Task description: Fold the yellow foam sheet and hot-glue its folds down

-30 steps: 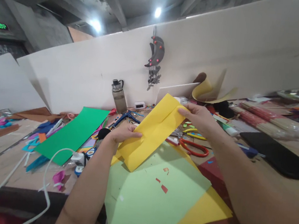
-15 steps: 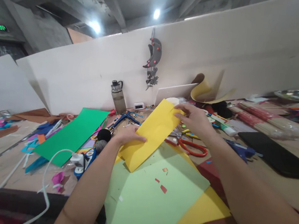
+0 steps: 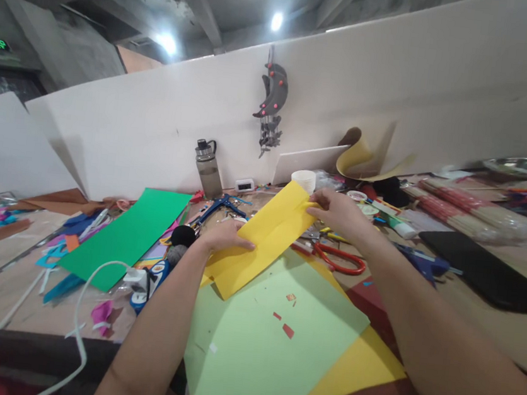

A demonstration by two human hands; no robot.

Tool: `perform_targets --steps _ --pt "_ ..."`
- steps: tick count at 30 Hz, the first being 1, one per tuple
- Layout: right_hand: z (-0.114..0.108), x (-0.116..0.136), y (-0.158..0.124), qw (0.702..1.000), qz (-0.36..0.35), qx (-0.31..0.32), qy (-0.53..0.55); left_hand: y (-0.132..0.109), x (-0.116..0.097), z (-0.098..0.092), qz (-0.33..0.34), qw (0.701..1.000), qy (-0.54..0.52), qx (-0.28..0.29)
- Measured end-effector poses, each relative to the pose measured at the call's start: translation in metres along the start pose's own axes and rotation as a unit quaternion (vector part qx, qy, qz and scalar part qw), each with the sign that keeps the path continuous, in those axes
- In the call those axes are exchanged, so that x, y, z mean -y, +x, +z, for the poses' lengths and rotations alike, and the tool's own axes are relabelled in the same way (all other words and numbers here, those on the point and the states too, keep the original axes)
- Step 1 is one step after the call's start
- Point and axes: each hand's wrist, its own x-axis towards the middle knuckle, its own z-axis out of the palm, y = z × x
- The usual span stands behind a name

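A yellow sheet (image 3: 266, 239), shaped like a long rectangle, is held slanted above the worktop between my two hands. My left hand (image 3: 229, 238) grips its lower left edge, thumb on top and the other fingers hidden behind it. At the upper right corner, my right hand (image 3: 333, 210) pinches the sheet between thumb and fingers. Beneath lies a pale green sheet (image 3: 270, 344) with a few red and white scraps on it. A larger yellow sheet (image 3: 357, 373) shows from under the green one.
Orange-handled scissors (image 3: 339, 259) and a blue glue gun (image 3: 420, 263) lie to the right, beside a black slab (image 3: 488, 270). A green sheet (image 3: 133, 236), a power strip (image 3: 140, 297) with a white cable and a grey bottle (image 3: 209, 169) stand or lie left.
The yellow sheet's top has dipped slightly and its surface now bows near my right hand. That hand has shifted a little down, and a white cup stack behind shows more. Both hands keep their hold.
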Motion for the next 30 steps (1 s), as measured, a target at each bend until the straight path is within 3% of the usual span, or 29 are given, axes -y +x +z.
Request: perform_targets --steps 9,18,23,27,30 --pt "0.000 -0.006 0.003 0.999 0.036 -0.004 -0.012 -0.001 0.000 0.001 -0.003 1.000 -0.008 0.000" --pt "-0.001 0.001 0.001 0.980 0.132 0.034 0.146 -0.001 0.003 -0.002 -0.015 1.000 -0.015 0.003" --pt "0.000 -0.003 0.002 0.973 0.139 0.052 0.179 -0.001 0.004 -0.002 -0.014 1.000 -0.023 -0.003" --pt "0.001 0.001 0.001 0.950 0.160 0.071 0.258 -0.003 0.003 -0.001 -0.022 0.999 -0.022 -0.006" --pt "0.001 0.006 0.000 0.948 0.170 0.046 0.264 -0.004 0.002 0.000 -0.027 0.999 -0.028 -0.006"
